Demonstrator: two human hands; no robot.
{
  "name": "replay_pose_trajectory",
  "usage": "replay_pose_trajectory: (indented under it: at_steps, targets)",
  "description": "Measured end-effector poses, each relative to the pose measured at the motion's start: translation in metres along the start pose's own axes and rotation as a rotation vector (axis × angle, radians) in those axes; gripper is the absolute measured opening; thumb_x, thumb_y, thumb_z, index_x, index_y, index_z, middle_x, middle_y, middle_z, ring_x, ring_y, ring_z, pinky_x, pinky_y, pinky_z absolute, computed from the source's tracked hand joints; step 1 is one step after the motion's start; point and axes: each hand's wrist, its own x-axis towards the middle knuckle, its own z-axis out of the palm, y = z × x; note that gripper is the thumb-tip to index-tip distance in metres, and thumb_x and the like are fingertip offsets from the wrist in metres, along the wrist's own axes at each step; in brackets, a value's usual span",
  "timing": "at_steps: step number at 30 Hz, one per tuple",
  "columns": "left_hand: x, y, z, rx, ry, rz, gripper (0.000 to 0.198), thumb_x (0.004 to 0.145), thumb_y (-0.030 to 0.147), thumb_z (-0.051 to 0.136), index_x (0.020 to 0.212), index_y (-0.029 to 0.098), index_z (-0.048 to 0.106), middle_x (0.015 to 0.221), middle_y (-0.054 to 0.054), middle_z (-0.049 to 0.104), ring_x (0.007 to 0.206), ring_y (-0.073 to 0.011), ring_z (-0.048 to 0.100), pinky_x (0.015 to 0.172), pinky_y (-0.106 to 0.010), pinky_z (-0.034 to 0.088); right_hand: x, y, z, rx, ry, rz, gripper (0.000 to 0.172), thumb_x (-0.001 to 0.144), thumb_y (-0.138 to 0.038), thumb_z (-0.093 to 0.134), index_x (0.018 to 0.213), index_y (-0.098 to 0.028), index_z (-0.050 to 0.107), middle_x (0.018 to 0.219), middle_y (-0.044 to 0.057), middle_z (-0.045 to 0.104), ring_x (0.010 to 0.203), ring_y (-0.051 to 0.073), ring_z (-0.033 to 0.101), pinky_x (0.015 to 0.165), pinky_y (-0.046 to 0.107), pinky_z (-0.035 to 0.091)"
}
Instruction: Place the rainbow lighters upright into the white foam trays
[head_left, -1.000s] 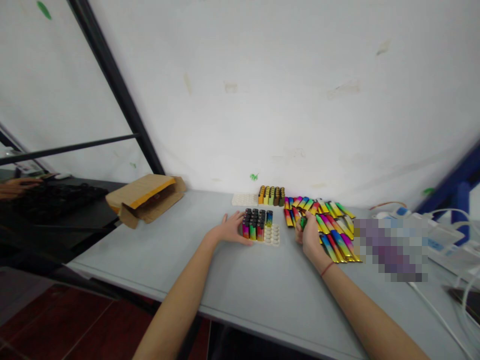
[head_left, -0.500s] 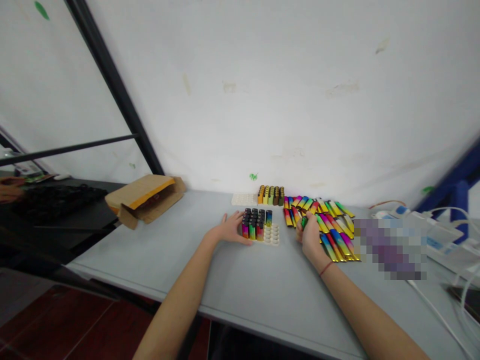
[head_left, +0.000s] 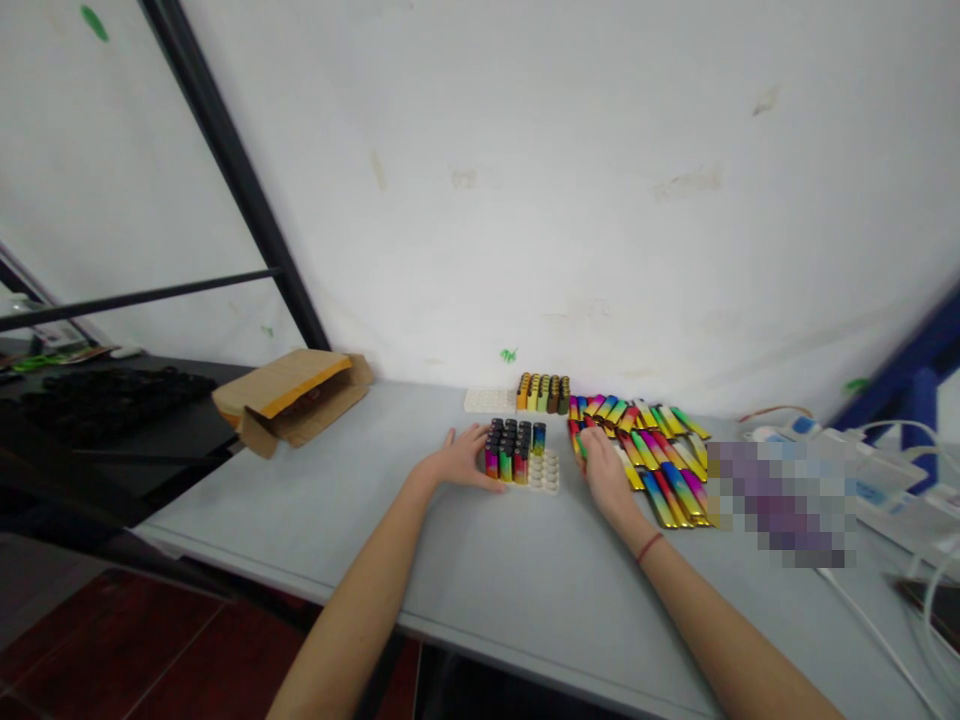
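A white tray (head_left: 544, 472) with round holes stands on the table. Black-topped multicoloured lighters (head_left: 507, 462) fill its left part, and one blue-and-yellow lighter (head_left: 539, 438) is upright in its back row. My left hand (head_left: 461, 458) is around the tray's left end, thumb along the front edge and fingers behind. To the right of the tray, my right hand (head_left: 602, 468) is closed on a lighter (head_left: 581, 448), whose green part shows at the fingertips; the rest is hidden. Shiny multicoloured lighters (head_left: 671, 495) lie in rows beside and beyond this hand.
Behind are another white tray (head_left: 489, 400) and a block of upright gold-topped lighters (head_left: 541, 392). An open cardboard box (head_left: 296, 395) lies at left. White power strips with cables (head_left: 874, 480) and a blurred-out patch (head_left: 780, 500) are at right. A black pile (head_left: 112, 400) lies far left.
My right hand has moved left, away from the rows, carrying the lighter towards the tray. My left hand stays at the tray. A hand at the far left edge is no longer visible.
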Motion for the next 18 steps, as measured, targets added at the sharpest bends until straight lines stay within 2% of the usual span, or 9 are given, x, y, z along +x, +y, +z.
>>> replay_pose_trajectory:
  at_steps: [4,7,13,18]
  targets:
    - [0.0,0.0,0.001,-0.009,0.013,0.004,0.119,0.059,0.078,0.062,0.149,0.021,0.011,0.155,-0.016,0.009,0.141,-0.0364,0.005,0.108,-0.062,-0.003,-0.007,-0.014,0.005,-0.305,-0.059,-0.25,0.026,0.087,-0.045,0.047,0.088,-0.021,0.057,0.072,0.001,0.059,0.069,0.018,0.055,0.065,0.029,0.042]
    - [0.001,0.0,0.001,-0.001,0.022,0.009,0.119,0.058,0.078,0.063,0.15,0.022,0.012,0.155,-0.015,0.011,0.141,-0.0384,0.005,0.107,-0.064,-0.001,-0.006,-0.017,0.007,-0.349,-0.066,-0.362,0.027,0.087,-0.043,0.048,0.091,-0.02,0.061,0.091,0.007,0.064,0.086,0.021,0.058,0.076,0.033,0.045]
    - [0.0,0.002,0.0,0.008,0.016,0.003,0.118,0.058,0.078,0.062,0.15,0.022,0.011,0.155,-0.015,0.011,0.141,-0.0384,0.005,0.107,-0.064,-0.001,-0.005,-0.008,0.011,-0.22,-0.064,-0.257,0.031,0.084,-0.043,0.054,0.098,-0.017,0.065,0.096,0.008,0.069,0.085,0.021,0.063,0.077,0.034,0.05]
    - [0.0,0.003,0.0,0.008,0.018,0.011,0.118,0.059,0.077,0.063,0.149,0.02,0.012,0.155,-0.016,0.011,0.141,-0.0378,0.006,0.107,-0.064,0.0,-0.006,-0.004,0.013,-0.35,-0.092,-0.306,0.03,0.086,-0.041,0.052,0.1,-0.018,0.064,0.096,0.009,0.07,0.082,0.022,0.066,0.078,0.035,0.051]
